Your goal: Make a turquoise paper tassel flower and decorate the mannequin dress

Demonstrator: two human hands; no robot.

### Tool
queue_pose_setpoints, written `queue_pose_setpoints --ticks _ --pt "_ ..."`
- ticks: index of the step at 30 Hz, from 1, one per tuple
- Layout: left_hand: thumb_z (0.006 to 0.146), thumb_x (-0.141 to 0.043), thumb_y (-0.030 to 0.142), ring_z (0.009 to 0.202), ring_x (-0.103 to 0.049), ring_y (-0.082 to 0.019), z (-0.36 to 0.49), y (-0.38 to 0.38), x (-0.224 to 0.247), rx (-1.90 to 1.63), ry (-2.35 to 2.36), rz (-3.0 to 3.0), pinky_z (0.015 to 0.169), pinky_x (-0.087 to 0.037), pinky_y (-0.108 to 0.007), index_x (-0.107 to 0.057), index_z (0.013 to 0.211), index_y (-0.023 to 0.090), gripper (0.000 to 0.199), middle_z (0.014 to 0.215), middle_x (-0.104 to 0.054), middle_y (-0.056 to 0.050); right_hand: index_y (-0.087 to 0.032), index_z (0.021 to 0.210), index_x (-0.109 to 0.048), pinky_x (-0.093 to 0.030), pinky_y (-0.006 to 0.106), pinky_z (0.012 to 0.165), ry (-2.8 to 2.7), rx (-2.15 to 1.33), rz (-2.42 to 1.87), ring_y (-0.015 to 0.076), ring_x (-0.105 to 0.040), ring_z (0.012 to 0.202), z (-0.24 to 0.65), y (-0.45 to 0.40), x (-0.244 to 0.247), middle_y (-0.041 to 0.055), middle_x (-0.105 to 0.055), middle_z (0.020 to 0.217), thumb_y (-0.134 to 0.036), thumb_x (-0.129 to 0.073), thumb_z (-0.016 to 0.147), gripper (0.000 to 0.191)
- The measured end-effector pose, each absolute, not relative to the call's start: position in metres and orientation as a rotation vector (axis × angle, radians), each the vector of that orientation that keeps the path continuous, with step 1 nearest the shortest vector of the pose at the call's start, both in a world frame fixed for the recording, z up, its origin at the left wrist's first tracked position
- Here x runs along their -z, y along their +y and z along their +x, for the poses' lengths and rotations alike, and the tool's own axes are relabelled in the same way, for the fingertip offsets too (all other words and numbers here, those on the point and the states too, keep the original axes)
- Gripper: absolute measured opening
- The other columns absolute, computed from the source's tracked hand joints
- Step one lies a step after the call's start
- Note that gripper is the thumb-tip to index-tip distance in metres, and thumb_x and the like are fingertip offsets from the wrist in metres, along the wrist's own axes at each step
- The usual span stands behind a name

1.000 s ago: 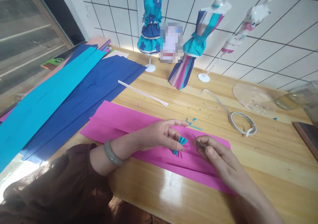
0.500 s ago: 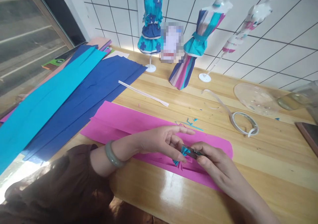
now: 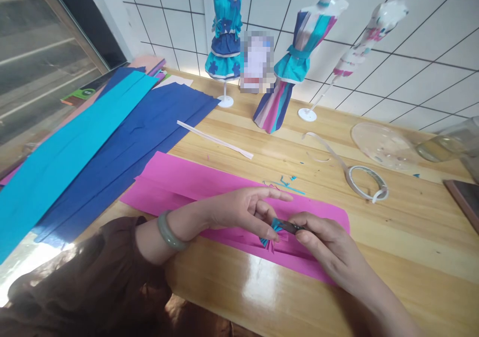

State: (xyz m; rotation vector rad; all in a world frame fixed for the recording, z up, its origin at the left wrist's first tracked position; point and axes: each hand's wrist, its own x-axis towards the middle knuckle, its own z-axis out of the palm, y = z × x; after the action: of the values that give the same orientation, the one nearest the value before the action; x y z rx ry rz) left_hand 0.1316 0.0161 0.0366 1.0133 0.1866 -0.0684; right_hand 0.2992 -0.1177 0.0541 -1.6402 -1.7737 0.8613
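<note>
My left hand [image 3: 247, 210] pinches a small pleated bow of blue and pink crepe paper [image 3: 266, 241] between thumb and fingers, its index finger stretched out above. In my right hand [image 3: 322, 237] is a pair of small dark thread snips [image 3: 291, 227], blades pointing left. The blades lie against the blue part of the bow; I cannot tell whether they are parted. Beneath both hands lies a sheet of pink crepe paper [image 3: 179, 175], folded lengthwise.
Blue crepe paper [image 3: 160, 122] and a turquoise strip [image 3: 86, 127] lie at left. A white strip [image 3: 215, 139], blue scraps [image 3: 288, 183] and a tape roll [image 3: 367, 184] are beyond my hands. Dress forms in paper dresses [image 3: 226, 38] stand by the tiled wall, near a clear container [image 3: 445, 145].
The snips have shifted slightly against the bow. Both hands stay almost in place, and the whole view has moved a little.
</note>
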Motion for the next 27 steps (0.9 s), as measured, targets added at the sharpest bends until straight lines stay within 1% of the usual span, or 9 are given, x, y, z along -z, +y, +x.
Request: queue_pose_setpoints --ticks 4,10,17,19,24,27 --pt "0.068 -0.068 0.010 0.064 -0.060 -0.010 0.1319 0.0160 -0.0357 0.070 0.175 0.994 0.058 -0.044 -0.022 -0.039 0.129 0.024 0.069 0.072 -0.060 0.001 -0.021 0.080 -0.057 -0.042 0.022 0.053 -1.760 -0.806 -1.635 0.0126 -0.054 0.056 0.3001 -0.1186 -0.0542 -0.0010 -0.059 0.064 -0.032 -0.042 0.088 0.020" --pt "0.068 -0.068 0.010 0.063 -0.060 -0.010 0.1326 0.0159 -0.0349 0.068 0.159 0.987 0.060 -0.045 -0.023 -0.037 0.129 0.024 0.070 0.073 -0.062 0.000 -0.021 0.086 -0.056 -0.042 0.023 0.058 -1.716 -0.865 -1.640 0.0140 -0.055 0.066 0.3029 -0.1197 -0.0528 0.0002 -0.059 0.073 -0.034 -0.040 0.089 0.020" --pt "0.066 -0.071 0.014 0.066 -0.061 -0.011 0.1318 0.0170 -0.0359 0.073 0.155 0.965 0.058 -0.044 -0.022 -0.038 0.128 0.023 0.071 0.073 -0.062 0.000 -0.020 0.085 -0.054 -0.039 0.023 0.059 -1.736 -0.985 -1.639 0.0131 -0.052 0.066 0.3014 -0.1190 -0.0531 -0.0003 -0.056 0.072 -0.035 -0.038 0.090 0.023" --pt "0.066 -0.071 0.015 0.065 -0.060 -0.010 0.1317 0.0169 -0.0361 0.075 0.146 0.977 0.058 -0.044 -0.021 -0.037 0.129 0.023 0.072 0.075 -0.062 0.000 -0.020 0.084 -0.054 -0.039 0.022 0.057 -1.724 -1.013 -1.632 0.0122 -0.050 0.063 0.3006 -0.1189 -0.0533 -0.0008 -0.054 0.070 -0.035 -0.037 0.090 0.023" --pt "0.067 -0.070 0.012 0.065 -0.059 -0.008 0.1316 0.0166 -0.0363 0.080 0.147 1.026 0.062 -0.043 -0.021 -0.038 0.129 0.025 0.071 0.075 -0.061 0.000 -0.020 0.080 -0.054 -0.037 0.021 0.054 -1.722 -1.027 -1.604 0.0108 -0.047 0.059 0.2998 -0.1185 -0.0539 -0.0020 -0.052 0.066 -0.034 -0.039 0.090 0.022" --pt "0.067 -0.069 0.011 0.067 -0.060 -0.009 0.1315 0.0168 -0.0359 0.078 0.148 1.020 0.064 -0.044 -0.022 -0.038 0.129 0.025 0.071 0.075 -0.061 0.000 -0.020 0.078 -0.054 -0.037 0.021 0.053 -1.740 -0.994 -1.604 0.0111 -0.047 0.058 0.3000 -0.1186 -0.0540 -0.0017 -0.052 0.065 -0.034 -0.039 0.089 0.023"
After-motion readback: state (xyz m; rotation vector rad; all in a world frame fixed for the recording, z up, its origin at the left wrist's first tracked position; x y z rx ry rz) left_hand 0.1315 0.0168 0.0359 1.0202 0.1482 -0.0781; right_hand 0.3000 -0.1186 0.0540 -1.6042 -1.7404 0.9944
